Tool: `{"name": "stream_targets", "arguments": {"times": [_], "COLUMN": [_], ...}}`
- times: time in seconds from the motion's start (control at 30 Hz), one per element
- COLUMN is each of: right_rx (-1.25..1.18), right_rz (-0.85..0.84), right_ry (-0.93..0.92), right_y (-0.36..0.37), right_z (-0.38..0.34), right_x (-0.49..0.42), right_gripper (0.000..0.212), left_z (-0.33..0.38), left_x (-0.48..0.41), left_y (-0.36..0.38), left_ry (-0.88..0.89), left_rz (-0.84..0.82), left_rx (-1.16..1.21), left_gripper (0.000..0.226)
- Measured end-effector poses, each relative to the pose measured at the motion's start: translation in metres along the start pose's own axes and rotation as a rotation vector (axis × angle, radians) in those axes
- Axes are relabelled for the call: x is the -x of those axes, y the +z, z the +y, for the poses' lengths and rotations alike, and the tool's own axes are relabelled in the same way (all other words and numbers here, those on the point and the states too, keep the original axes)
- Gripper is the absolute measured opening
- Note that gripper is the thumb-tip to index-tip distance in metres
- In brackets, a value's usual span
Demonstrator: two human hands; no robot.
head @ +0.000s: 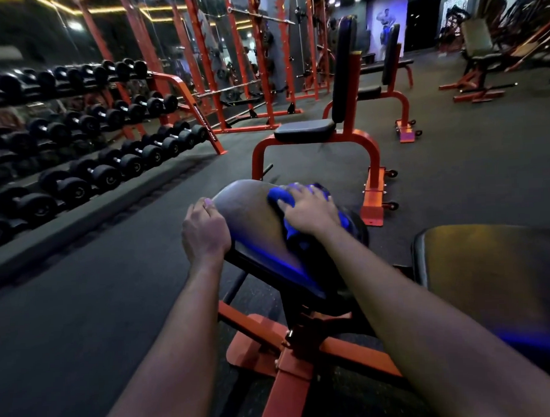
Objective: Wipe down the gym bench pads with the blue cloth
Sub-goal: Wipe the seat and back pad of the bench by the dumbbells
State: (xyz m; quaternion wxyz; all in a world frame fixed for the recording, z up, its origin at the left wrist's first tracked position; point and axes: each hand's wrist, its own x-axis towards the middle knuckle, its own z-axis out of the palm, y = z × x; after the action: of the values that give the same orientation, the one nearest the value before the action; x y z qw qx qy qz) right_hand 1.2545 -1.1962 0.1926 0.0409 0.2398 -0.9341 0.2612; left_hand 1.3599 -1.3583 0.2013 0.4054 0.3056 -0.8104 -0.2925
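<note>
One blue cloth lies bunched on the upper right of the tilted black bench pad. It is pinned under the right grip, whose fingers are spread and press down, not curled round it. Left grip clamps the pad's left edge, thumb on top, fingers curled over the side. Pad sits on an orange frame on dark floor. Second black pad near, to the right. Another orange bench stands ahead, apart. Dumbbell rack along the left, blurred.

Cloth on bench pad — dumbbell rack left, second bench beyond
</note>
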Motion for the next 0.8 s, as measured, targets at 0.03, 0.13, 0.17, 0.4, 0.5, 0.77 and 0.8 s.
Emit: {"name": "stream_targets", "arguments": {"times": [0.03, 0.13, 0.17, 0.4, 0.5, 0.77, 0.8], "right_rx": [0.005, -0.025, -0.042, 0.002, 0.041, -0.029, -0.049], "right_rz": [-0.011, 0.04, 0.057, 0.078, 0.013, 0.009, 0.017], "right_ry": [-0.074, -0.207, -0.2, 0.139, 0.09, -0.28, -0.271], "right_y": [0.005, 0.009, 0.009, 0.002, 0.0, -0.001, 0.002], "right_z": [-0.006, -0.002, 0.005, 0.001, -0.029, -0.024, -0.017], "right_x": [0.013, 0.055, 0.061, -0.015, -0.046, 0.023, 0.025], "right_gripper": [0.053, 0.053, 0.052, 0.044, 0.041, 0.049, 0.048], "left_z": [0.0, 0.001, 0.0, -0.005, -0.005, -0.005, -0.005], "left_x": [0.001, 0.002, 0.003, 0.001, 0.001, 0.003, 0.003], "left_y": [-0.001, -0.002, -0.002, 0.002, 0.0, -0.005, -0.006], "left_ry": [-0.004, -0.004, -0.008, 0.022, 0.026, 0.006, 0.008], "left_rz": [-0.001, -0.002, 0.0, 0.034, 0.04, 0.009, 0.007], "left_rx": [0.009, 0.043, 0.052, 0.093, 0.101, 0.153, 0.155], "left_gripper": [0.037, 0.038, 0.038, 0.036, 0.036, 0.037, 0.038]}}
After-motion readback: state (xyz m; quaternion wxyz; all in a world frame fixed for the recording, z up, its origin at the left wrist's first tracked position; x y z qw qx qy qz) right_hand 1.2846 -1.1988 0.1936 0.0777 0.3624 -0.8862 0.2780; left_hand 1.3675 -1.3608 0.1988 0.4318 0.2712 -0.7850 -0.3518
